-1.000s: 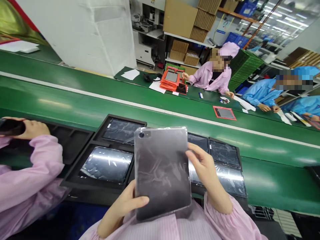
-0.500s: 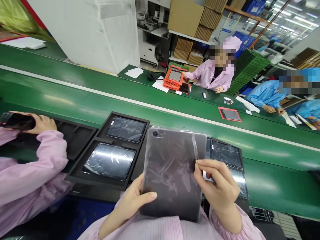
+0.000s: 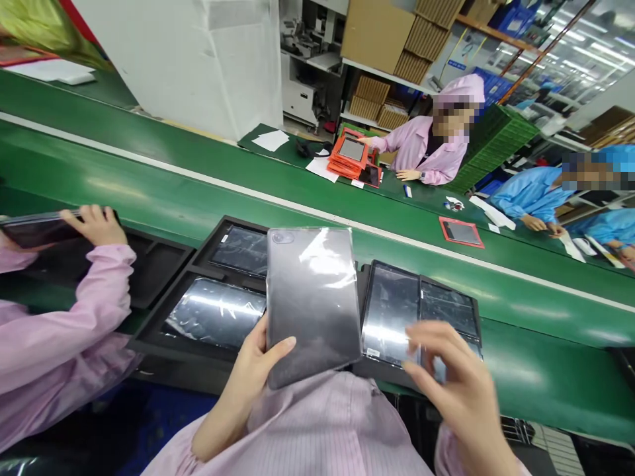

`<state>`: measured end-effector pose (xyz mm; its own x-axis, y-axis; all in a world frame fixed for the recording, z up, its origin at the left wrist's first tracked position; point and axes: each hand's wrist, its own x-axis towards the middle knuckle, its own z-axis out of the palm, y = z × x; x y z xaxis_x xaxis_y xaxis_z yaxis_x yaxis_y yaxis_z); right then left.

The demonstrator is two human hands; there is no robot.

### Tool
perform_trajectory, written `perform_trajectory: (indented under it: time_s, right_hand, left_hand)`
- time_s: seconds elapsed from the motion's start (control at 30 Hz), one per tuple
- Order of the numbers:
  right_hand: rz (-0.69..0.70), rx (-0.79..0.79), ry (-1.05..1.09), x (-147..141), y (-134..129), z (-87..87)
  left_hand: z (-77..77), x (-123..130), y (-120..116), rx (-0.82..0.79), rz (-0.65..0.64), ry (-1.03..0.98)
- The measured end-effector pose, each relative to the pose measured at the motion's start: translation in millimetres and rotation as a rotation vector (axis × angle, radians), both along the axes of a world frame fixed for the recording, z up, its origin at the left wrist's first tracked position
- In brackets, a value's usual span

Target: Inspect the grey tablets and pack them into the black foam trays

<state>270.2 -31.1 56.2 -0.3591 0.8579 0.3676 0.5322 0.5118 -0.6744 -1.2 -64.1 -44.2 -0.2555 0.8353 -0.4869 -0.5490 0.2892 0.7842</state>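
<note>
Spanning the scene from left to right, a green counter (image 3: 526, 350), with goods along the near side, likely for easy reach. Left of centre, a black tray (image 3: 159, 316), divided into recesses, seemingly to keep the contents from sliding or rubbing together. Inside, a near wrapped tablet (image 3: 213, 311) and a far wrapped tablet (image 3: 243, 250), both screen up. At near centre, lifted off the counter, a gray tablet (image 3: 315, 324) in clear film, back in view and tilted, with glare towards the far right corner. Right of that, a lengthwise tablet (image 3: 391, 304) just beside a crosswise tablet (image 3: 446, 307), probably packed closely to save room. On the gray tablet's near left edge, the left hand (image 3: 255, 360), thumb across the back, fingers mostly hidden behind, firmly clasped; apparently gripped at one side to leave most of the back uncovered. Farther right, apart from the gray tablet, the right hand (image 3: 454, 373), blurred, thumb and fingers spread partway, nothing visible between; contact with the crosswise tablet impossible to tell. Smallest, at the lengthwise tablet's near left corner, a white label (image 3: 373, 353), perhaps cornered to spare the screen.
</note>
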Motion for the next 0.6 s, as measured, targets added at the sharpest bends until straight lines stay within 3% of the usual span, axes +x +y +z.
perform_trajectory:
  time_s: [0.13, 0.27, 0.33, 0.47, 0.53, 0.6]
  right_hand:
    - [-0.217, -0.072, 0.037, -16, 41, -22.6]
    - [-0.343, -0.095, 0.149, -27, 57, -24.5]
    - [-0.436, -0.003, 0.172, -29, 58, -20.1]
    - [-0.544, 0.345, 0.087, -33, 58, -11.9]
    - [-0.478, 0.429, 0.035, -33, 49, -7.8]
    - [-0.172, 0.301, -0.02, -29, 32, -3.1]
  left_hand:
    - [5.2, -2, -16, 0.059, -0.243, 0.011]
    - [17.0, 4, -22, 0.058, -0.326, 0.064]
    - [18.1, 5, -21, 0.078, -0.365, 0.093]
    - [7.1, 3, -17, 0.183, -0.448, 0.109]
    - [2.5, 2, -16, 0.171, -0.446, 0.091]
    - [2.7, 2, -15, 0.084, -0.394, 0.038]
